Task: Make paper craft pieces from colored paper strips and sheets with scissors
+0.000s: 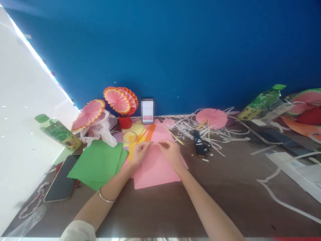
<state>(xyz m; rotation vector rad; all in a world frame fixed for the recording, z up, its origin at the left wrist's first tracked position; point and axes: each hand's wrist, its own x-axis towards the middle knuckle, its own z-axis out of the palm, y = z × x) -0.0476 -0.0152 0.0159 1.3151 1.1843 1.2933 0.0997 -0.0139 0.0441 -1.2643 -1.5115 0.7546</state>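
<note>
Pink paper [157, 170] smooth, matt; bangle [105, 200] shiny metal.

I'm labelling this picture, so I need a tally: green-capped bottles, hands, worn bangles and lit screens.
Green-capped bottles: 2, left bottle and right bottle
Hands: 2, left hand and right hand
Worn bangle: 1
Lit screen: 1
Total: 6

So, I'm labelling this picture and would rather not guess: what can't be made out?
All in the head view:
Thin piece between left hand and right hand: too small, ends covered by both hands.
Upright screen by the blue wall: pixelated, unreadable.
Bottle at right: label blurred.
White box-like item: cut off by the right edge.
</note>
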